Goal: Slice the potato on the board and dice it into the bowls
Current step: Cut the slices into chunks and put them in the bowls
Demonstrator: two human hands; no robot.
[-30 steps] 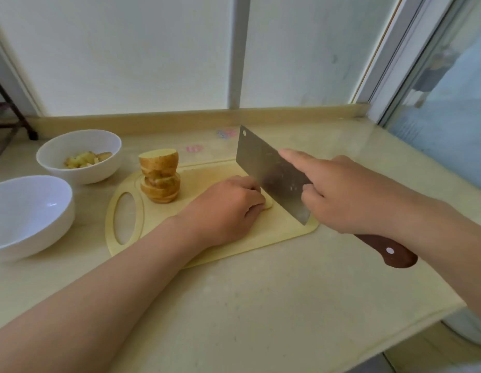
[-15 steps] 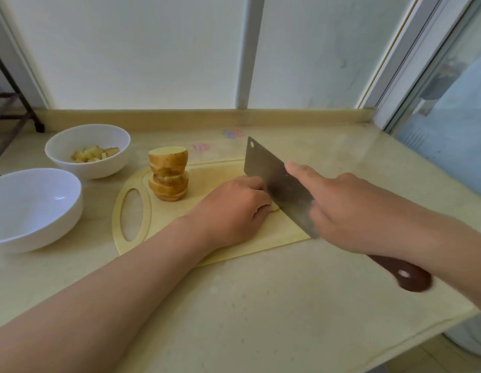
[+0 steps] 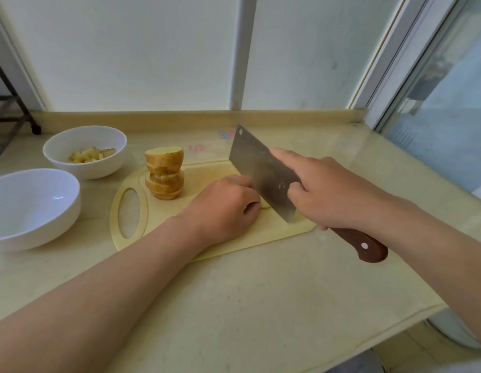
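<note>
Watching remotely, I see the left hand (image 3: 223,208) curled over a mostly hidden potato piece (image 3: 264,205) on the board (image 3: 207,181), knuckles beside the knife (image 3: 258,170) — I judge as a guide for the blade. The right hand (image 3: 328,195) grips the handle (image 3: 363,246), forefinger along the blade for steadiness. Stacked slices (image 3: 165,175) wait at the board's left end, clear of the cut; dice (image 3: 88,155) lie in the far bowl (image 3: 106,168).
</note>
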